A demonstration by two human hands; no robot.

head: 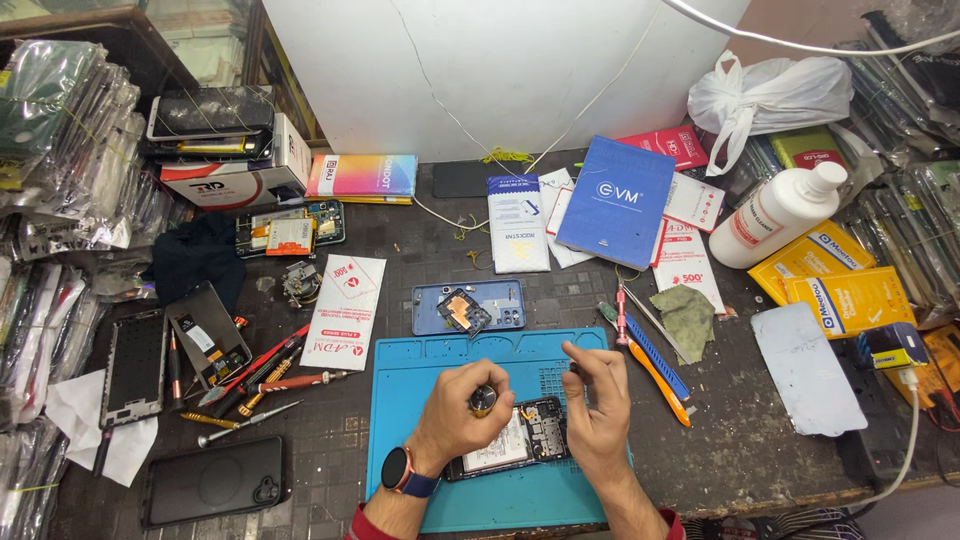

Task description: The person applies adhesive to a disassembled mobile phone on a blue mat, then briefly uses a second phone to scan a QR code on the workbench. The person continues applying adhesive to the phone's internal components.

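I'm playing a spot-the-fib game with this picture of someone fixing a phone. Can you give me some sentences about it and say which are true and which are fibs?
1. The opened phone lies on a blue work mat. True.
2. The left hand wears a watch on its wrist. True.
3. The white bottle stands upright in the middle of the mat. False: it lies on its side at the right of the table, off the mat.
4. The right hand holds the orange-handled tool. False: that orange tool lies on the table beside the mat, apart from the hand.
5. A blue phone back cover rests just beyond the mat's far edge. True.
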